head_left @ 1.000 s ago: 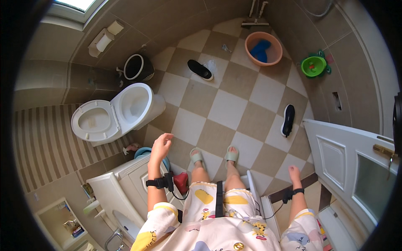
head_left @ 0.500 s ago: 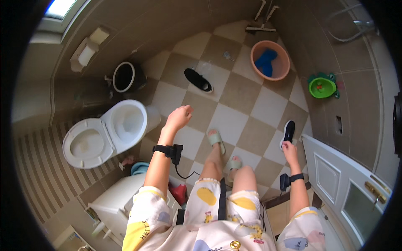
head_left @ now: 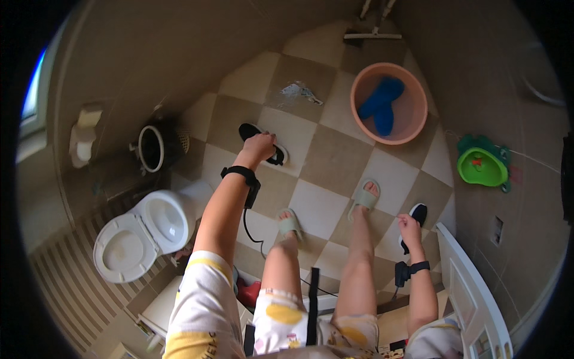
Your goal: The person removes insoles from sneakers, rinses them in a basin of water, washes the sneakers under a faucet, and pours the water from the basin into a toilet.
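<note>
My left hand (head_left: pixel 258 147) is loosely closed, with nothing visible in it. Seen from above, it overlaps a black slip-on shoe (head_left: pixel 247 131) with a white sole that lies on the tiled floor. On the right, my right hand (head_left: pixel 410 230) has its fingers loosely bent and partly apart. Behind it shows a second black shoe (head_left: pixel 420 212) with a white sole, its middle covered by the hand. Whether the hand touches that shoe cannot be made out. Each wrist wears a black strap with a small box.
A peach basin (head_left: pixel 412 122) holds blue slippers (head_left: pixel 384 96). White scraps (head_left: pixel 302 93) lie near the far wall, by a squeegee (head_left: pixel 372 36). The toilet (head_left: pixel 164 218) and a dark bin (head_left: pixel 152 148) stand left. A green frog potty (head_left: pixel 483 166) hangs right, above a white door (head_left: pixel 472 287).
The view has shifted and my feet have stepped apart. My left hand now overlaps the left shoe. My right hand has stayed by the other shoe and now covers its middle.
</note>
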`<action>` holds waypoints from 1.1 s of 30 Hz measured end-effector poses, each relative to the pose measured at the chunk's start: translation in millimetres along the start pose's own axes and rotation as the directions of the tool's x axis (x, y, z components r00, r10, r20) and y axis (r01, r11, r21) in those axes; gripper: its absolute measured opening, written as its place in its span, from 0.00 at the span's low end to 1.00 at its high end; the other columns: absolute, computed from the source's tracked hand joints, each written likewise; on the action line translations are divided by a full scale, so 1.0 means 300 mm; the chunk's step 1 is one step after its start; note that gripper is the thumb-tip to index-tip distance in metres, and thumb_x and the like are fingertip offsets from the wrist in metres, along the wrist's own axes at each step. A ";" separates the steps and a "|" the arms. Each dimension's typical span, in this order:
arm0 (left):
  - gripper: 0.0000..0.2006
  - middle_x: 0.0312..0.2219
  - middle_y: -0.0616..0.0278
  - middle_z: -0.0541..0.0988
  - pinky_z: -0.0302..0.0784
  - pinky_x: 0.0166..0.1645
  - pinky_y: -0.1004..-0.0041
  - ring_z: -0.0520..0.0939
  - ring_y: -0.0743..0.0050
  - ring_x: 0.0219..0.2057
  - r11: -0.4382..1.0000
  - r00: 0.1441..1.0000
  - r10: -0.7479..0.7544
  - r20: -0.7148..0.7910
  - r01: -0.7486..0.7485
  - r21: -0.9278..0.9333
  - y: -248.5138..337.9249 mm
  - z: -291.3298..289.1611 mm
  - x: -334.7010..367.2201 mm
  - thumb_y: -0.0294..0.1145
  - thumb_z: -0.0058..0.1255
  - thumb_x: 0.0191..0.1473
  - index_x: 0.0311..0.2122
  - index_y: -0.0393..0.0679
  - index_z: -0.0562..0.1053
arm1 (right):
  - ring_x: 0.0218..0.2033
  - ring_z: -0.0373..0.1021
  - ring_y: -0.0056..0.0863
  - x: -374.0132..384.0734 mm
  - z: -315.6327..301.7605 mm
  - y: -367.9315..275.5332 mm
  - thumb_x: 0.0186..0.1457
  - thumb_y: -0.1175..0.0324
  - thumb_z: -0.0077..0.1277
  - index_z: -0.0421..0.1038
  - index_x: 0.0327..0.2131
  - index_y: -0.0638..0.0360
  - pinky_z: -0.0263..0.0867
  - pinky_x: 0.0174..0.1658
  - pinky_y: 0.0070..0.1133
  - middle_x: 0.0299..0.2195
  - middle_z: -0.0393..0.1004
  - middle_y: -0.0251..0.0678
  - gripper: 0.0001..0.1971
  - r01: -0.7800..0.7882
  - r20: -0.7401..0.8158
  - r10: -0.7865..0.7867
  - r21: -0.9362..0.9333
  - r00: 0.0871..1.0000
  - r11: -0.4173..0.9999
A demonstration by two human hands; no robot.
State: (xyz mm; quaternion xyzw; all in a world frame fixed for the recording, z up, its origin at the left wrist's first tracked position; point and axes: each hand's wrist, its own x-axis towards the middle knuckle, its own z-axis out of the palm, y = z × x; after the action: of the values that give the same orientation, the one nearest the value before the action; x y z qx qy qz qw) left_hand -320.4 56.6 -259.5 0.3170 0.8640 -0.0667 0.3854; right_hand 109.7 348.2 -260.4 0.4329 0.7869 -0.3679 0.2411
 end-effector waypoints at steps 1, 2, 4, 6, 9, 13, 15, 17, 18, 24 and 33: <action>0.13 0.37 0.57 0.73 0.71 0.41 0.63 0.74 0.53 0.38 0.998 0.999 0.000 -0.046 0.003 0.067 -0.017 0.019 0.097 0.29 0.39 0.44 0.37 0.44 0.70 | 0.32 0.70 0.38 0.084 0.018 -0.037 0.48 0.65 0.45 0.70 0.35 0.57 0.65 0.35 0.27 0.29 0.73 0.43 0.11 -0.005 0.016 0.005 -0.011 1.000 1.000; 0.13 0.37 0.57 0.73 0.71 0.41 0.63 0.74 0.53 0.38 0.998 1.000 0.004 -0.025 -0.002 0.070 0.001 0.026 0.194 0.29 0.39 0.44 0.37 0.44 0.70 | 0.32 0.70 0.39 0.147 0.039 -0.038 0.48 0.68 0.45 0.69 0.35 0.58 0.65 0.35 0.28 0.29 0.73 0.43 0.10 0.008 -0.005 -0.008 -0.001 1.000 1.000; 0.13 0.43 0.59 0.69 0.70 0.43 0.63 0.72 0.55 0.43 0.989 0.993 0.045 -0.112 -0.028 0.148 0.085 0.040 0.368 0.29 0.39 0.45 0.38 0.44 0.69 | 0.32 0.70 0.39 0.266 0.065 -0.017 0.48 0.69 0.44 0.69 0.35 0.58 0.65 0.35 0.28 0.29 0.72 0.43 0.10 0.032 0.004 -0.033 0.023 0.999 0.999; 0.12 0.46 0.61 0.66 0.70 0.43 0.62 0.70 0.58 0.45 0.983 0.982 0.042 -0.186 -0.008 0.183 0.087 0.113 0.548 0.29 0.40 0.46 0.38 0.44 0.70 | 0.31 0.69 0.40 0.402 0.131 -0.019 0.48 0.72 0.43 0.68 0.36 0.60 0.64 0.34 0.28 0.29 0.72 0.43 0.10 0.151 -0.006 -0.151 0.059 0.989 0.987; 0.11 0.52 0.64 0.60 0.69 0.44 0.60 0.67 0.62 0.48 0.953 0.951 0.104 -0.291 -0.012 0.303 0.076 0.212 0.782 0.29 0.40 0.48 0.37 0.45 0.72 | 0.33 0.70 0.32 0.537 0.231 -0.056 0.49 0.75 0.43 0.67 0.37 0.62 0.65 0.36 0.23 0.32 0.72 0.41 0.10 0.171 -0.015 -0.171 0.021 0.985 0.985; 0.11 0.57 0.66 0.50 0.68 0.46 0.59 0.64 0.62 0.50 0.864 0.976 0.166 -0.141 -0.075 0.498 0.106 0.220 0.956 0.29 0.41 0.50 0.38 0.41 0.72 | 0.34 0.69 0.29 0.600 0.314 -0.145 0.51 0.73 0.44 0.67 0.38 0.62 0.65 0.36 0.21 0.34 0.72 0.38 0.10 0.093 -0.040 -0.085 0.258 0.996 0.962; 0.11 0.57 0.68 0.51 0.67 0.47 0.60 0.63 0.64 0.51 0.875 0.978 0.150 -0.145 -0.063 0.479 0.096 0.260 1.008 0.30 0.42 0.49 0.37 0.42 0.73 | 0.34 0.68 0.34 0.581 0.334 -0.169 0.50 0.73 0.44 0.66 0.39 0.59 0.64 0.38 0.26 0.35 0.70 0.42 0.10 -0.017 0.023 0.010 0.357 1.000 0.934; 0.10 0.57 0.70 0.52 0.65 0.47 0.61 0.62 0.66 0.52 0.888 0.980 0.127 -0.154 -0.043 0.458 0.082 0.293 1.041 0.31 0.44 0.48 0.36 0.42 0.74 | 0.34 0.68 0.33 0.556 0.358 -0.163 0.51 0.73 0.44 0.66 0.39 0.59 0.64 0.39 0.26 0.35 0.70 0.41 0.10 -0.026 0.017 0.022 0.338 1.000 0.941; 0.11 0.56 0.70 0.53 0.65 0.47 0.61 0.62 0.67 0.52 0.892 0.993 0.074 -0.086 -0.027 0.450 0.077 0.309 1.052 0.31 0.44 0.49 0.38 0.42 0.73 | 0.34 0.68 0.33 0.552 0.363 -0.165 0.51 0.72 0.44 0.66 0.39 0.59 0.64 0.39 0.25 0.35 0.70 0.41 0.10 -0.032 0.010 0.030 0.322 0.999 0.946; 0.17 0.50 0.66 0.60 0.68 0.44 0.62 0.65 0.64 0.49 0.922 0.994 -0.063 0.086 0.026 0.385 -0.007 0.308 0.950 0.29 0.42 0.50 0.47 0.43 0.65 | 0.37 0.68 0.28 0.577 0.361 -0.203 0.51 0.74 0.44 0.67 0.38 0.58 0.63 0.38 0.20 0.36 0.71 0.37 0.09 0.000 0.036 -0.011 0.282 0.999 0.959; 0.25 0.50 0.47 0.59 0.64 0.50 0.63 0.64 0.48 0.48 0.952 0.612 -0.176 -0.771 -0.092 -0.291 -0.587 0.268 0.424 0.14 0.37 0.39 0.48 0.34 0.60 | 0.36 0.66 0.24 0.565 0.415 -0.340 0.52 0.72 0.45 0.67 0.39 0.60 0.64 0.38 0.19 0.36 0.70 0.34 0.09 0.039 0.154 -0.082 0.264 0.985 0.964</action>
State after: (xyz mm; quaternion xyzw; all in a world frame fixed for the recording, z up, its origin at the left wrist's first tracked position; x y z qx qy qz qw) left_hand -439.5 -48.5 -428.1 0.2304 0.9517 0.2028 0.0078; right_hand -56.6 299.4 -417.2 0.4048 0.7224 -0.5093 0.2345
